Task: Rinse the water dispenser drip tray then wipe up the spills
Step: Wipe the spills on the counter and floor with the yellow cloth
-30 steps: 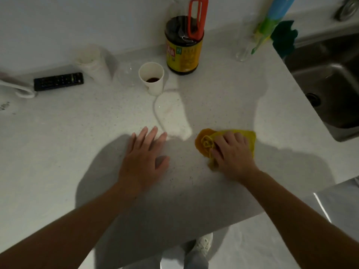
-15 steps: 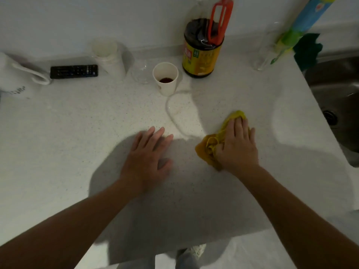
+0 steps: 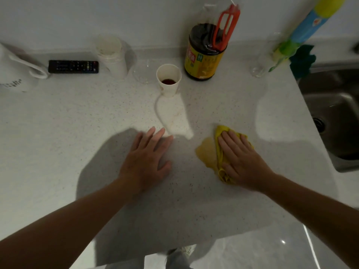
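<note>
The desk [image 3: 77, 123] looks like pale speckled stone, smooth and matt. The yellow cloth [image 3: 208, 152] is soft and crumpled. The sink [image 3: 334, 113] is brushed metal with a dull sheen. The cup [image 3: 168, 80] looks like white paper; the bottle [image 3: 204, 55] is glossy plastic, and the floor [image 3: 252, 253] is shiny tile.

Speckled pale countertop [image 3: 58, 133] against a white wall [image 3: 77, 16], glossy grey floor [image 3: 252, 253] below, dim light.

Yellow cloth [image 3: 213, 156], crumpled and bunched, lying flat on the pale speckled worktop [image 3: 77, 133] near its front edge, pressed under the right hand [image 3: 241, 159]. Folds sticking out left of the palm. Wet patch [image 3: 172, 115] on the worktop just left of it, running back to a paper cup [image 3: 168, 79].
</note>
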Action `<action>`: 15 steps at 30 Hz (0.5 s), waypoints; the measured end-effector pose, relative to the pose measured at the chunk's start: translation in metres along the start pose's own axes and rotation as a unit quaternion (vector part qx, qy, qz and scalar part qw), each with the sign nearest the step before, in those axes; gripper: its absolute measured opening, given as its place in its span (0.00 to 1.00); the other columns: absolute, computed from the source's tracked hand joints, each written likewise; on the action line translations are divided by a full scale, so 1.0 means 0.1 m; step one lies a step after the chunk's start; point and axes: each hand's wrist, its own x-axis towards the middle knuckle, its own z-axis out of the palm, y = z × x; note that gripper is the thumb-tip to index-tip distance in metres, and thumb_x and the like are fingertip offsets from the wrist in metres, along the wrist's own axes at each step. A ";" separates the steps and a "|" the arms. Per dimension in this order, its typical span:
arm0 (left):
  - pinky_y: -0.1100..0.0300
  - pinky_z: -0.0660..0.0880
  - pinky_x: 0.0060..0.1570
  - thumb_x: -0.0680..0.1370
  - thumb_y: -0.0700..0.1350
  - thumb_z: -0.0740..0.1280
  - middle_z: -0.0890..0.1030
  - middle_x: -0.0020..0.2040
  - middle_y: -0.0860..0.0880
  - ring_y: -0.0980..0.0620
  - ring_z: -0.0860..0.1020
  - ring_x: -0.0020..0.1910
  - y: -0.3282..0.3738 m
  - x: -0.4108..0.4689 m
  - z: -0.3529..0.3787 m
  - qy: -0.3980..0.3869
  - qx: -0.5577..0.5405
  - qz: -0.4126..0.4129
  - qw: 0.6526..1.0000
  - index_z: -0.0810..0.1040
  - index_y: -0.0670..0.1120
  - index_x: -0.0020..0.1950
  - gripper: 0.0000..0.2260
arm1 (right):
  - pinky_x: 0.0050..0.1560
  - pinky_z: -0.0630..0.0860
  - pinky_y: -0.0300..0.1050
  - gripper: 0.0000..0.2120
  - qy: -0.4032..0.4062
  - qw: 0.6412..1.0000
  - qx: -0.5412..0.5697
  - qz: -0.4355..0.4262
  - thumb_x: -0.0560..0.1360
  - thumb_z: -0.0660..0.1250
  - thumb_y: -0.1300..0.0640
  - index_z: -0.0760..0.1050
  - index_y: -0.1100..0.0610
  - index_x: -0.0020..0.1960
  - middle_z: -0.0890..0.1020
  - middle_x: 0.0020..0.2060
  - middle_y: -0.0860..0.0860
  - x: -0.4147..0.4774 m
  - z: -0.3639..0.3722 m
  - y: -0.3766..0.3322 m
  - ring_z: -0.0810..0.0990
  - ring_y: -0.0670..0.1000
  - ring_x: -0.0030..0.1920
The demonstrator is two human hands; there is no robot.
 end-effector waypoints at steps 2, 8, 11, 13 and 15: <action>0.38 0.52 0.81 0.79 0.64 0.59 0.61 0.83 0.45 0.40 0.56 0.83 0.00 0.00 -0.01 -0.003 -0.007 -0.001 1.000 0.58 0.52 0.84 0.35 | 0.79 0.54 0.68 0.37 0.001 0.997 0.012 0.071 0.83 0.48 0.39 0.50 0.61 0.84 0.54 0.84 0.60 -0.27 0.11 -0.30 0.48 0.60 0.84; 0.38 0.52 0.81 0.79 0.63 0.59 0.60 0.83 0.46 0.41 0.56 0.83 0.01 -0.01 -0.01 -0.006 -0.017 -0.002 1.000 0.59 0.51 0.84 0.35 | 0.81 0.50 0.67 0.40 0.027 0.946 0.057 0.319 0.81 0.49 0.38 0.52 0.65 0.83 0.56 0.82 0.65 0.14 0.11 -1.15 0.52 0.65 0.83; 0.39 0.52 0.81 0.79 0.64 0.60 0.61 0.83 0.46 0.42 0.57 0.83 0.01 0.00 -0.03 -0.006 -0.021 -0.004 1.000 0.59 0.48 0.84 0.36 | 0.81 0.47 0.66 0.41 0.040 0.931 0.074 0.356 0.81 0.45 0.37 0.47 0.63 0.84 0.53 0.83 0.63 0.66 0.02 -1.13 0.49 0.63 0.83; 0.39 0.54 0.80 0.79 0.64 0.60 0.63 0.83 0.45 0.42 0.58 0.83 0.02 -0.01 -0.04 0.002 -0.018 -0.003 1.000 0.60 0.47 0.83 0.37 | 0.81 0.45 0.65 0.40 0.050 0.935 0.077 0.343 0.81 0.45 0.37 0.47 0.62 0.84 0.52 0.84 0.62 0.96 -0.04 -0.99 0.48 0.62 0.83; 0.39 0.55 0.80 0.78 0.63 0.61 0.65 0.82 0.44 0.41 0.60 0.82 0.03 -0.01 -0.05 0.012 -0.017 -0.003 1.000 0.62 0.45 0.82 0.37 | 0.82 0.43 0.63 0.40 0.051 0.958 0.062 0.276 0.81 0.45 0.37 0.48 0.61 0.84 0.51 0.84 0.61 1.13 -0.08 -0.74 0.47 0.61 0.84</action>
